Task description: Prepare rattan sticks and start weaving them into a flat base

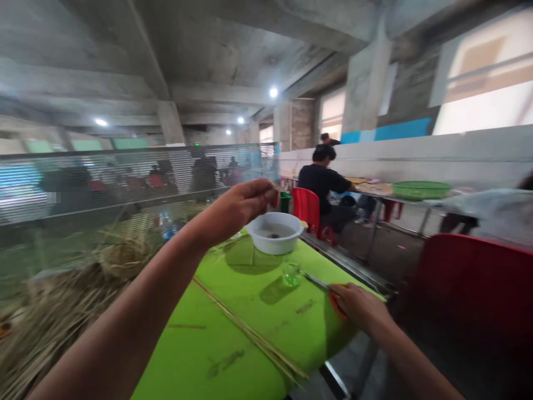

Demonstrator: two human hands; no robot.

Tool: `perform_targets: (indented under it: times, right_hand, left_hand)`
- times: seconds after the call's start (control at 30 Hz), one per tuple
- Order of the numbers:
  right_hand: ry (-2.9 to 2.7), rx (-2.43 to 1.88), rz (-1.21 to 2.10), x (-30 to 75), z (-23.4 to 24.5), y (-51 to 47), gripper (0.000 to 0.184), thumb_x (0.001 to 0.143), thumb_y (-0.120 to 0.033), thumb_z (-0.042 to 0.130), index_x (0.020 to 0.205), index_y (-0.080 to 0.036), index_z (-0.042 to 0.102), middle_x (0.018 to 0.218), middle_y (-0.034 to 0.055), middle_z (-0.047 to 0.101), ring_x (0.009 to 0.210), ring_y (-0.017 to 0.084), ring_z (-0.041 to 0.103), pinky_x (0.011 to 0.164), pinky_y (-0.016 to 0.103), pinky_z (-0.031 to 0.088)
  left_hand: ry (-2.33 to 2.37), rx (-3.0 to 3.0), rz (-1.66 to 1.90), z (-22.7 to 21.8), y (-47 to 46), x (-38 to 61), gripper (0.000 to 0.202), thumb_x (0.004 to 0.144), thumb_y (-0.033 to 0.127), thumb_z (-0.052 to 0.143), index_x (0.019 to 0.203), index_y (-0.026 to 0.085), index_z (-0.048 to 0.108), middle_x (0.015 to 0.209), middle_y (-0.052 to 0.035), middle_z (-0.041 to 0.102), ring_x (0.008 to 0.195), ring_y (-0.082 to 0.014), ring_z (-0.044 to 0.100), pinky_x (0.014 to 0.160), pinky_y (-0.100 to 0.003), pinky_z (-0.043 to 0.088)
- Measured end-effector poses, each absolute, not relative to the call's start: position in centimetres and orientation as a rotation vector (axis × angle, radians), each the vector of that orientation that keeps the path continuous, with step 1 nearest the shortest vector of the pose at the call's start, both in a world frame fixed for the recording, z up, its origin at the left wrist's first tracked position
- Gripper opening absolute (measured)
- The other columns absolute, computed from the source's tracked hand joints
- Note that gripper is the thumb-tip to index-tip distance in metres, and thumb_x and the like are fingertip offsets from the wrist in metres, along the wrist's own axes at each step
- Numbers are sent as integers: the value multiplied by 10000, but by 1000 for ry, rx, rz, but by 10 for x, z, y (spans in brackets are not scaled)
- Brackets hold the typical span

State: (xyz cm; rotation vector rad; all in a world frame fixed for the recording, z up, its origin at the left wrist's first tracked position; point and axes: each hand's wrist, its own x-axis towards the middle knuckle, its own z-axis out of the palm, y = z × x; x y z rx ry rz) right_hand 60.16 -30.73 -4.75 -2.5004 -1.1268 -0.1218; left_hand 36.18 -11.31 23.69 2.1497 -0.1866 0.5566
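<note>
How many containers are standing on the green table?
2: a white basin at the far end, and a small transparent cup nearer, beside the scissors in the right hand. Others may be hidden behind the left forearm.

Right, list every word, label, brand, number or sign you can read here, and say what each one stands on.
No text can be read.
Dark marks on the green tabletop: too blurred to tell whether they are writing.
Small green light in the background: too small to tell whether it is a sign.
</note>
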Motion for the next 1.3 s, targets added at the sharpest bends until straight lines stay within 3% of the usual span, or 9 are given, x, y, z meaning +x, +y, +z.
perform_targets:
  times: [0.23,0.47,0.53,0.67,0.77,0.9,1.03,1.17,1.3]
  right_hand:
    - [-1395,-2043,-39,574,12,-274,489,923,-383,506,1383,-235,584,1340,164,624,1164,328,629,946,443,491]
    - [-1516,-1298,-34,450,134,-200,792,832,-460,738,1516,-301,371,1346,122,494,824,189,591,738,383,552]
    - [-1518,-1206,-35,426,150,-182,792,782,-477,793,1456,-256,441,1245,116,522,740,159,521,629,330,514]
    - [-1594,-1017,75,400,161,-161,254,941,-433,598,973,-189,662,858,33,589,721,157,521,625,295,459]
    - [-1604,-984,131,392,162,-161,330,991,-415,494,796,-181,620,674,-6,560,640,139,537,621,295,451]
    - [-1495,-940,275,397,167,-174,363,966,-488,542,820,-175,653,765,7,639,630,122,600,636,283,500]
    - [-1279,-795,420,419,178,-190,346,864,-534,691,833,-190,673,784,-3,660,641,112,611,631,248,524]
    - [-1097,-705,466,439,178,-202,352,777,-520,794,785,-185,686,759,-19,653,612,92,613,619,211,516]
    - [-1039,-786,514,458,158,-212,388,770,-561,785,812,-182,714,792,2,676,637,115,638,639,234,524]
  left_hand:
    - [-190,2045,914,281,-121,332,255,1035,203,474,804,170,578,650,60,421,510,-43,356,476,-158,264]
    - [-227,2037,968,299,-165,317,331,1061,208,379,807,158,585,674,67,435,621,-20,529,560,-134,291]
    - [-315,2019,893,299,-177,314,310,1062,207,383,825,160,577,675,68,441,662,-29,553,573,-139,303]
    - [-370,2015,864,297,-193,306,305,1058,175,397,793,164,547,698,63,492,631,-25,528,570,-148,337]
    - [-404,2056,861,300,-198,296,308,1056,160,375,850,144,604,739,49,569,639,-34,548,616,-164,412]
    - [-359,2268,815,301,-178,279,277,1048,176,409,1227,155,620,1167,-8,696,1162,-158,624,913,-278,474]
    - [-31,2583,803,266,-127,269,483,1033,509,419,1406,219,518,1601,-90,397,1433,-291,406,1128,-449,383]
    - [147,2692,620,198,-94,273,492,1021,561,358,1307,238,593,1192,-55,735,1046,-218,691,926,-359,547]
    - [436,2714,791,149,-90,284,481,1036,524,301,939,239,676,814,-19,730,743,-189,678,689,-330,539]
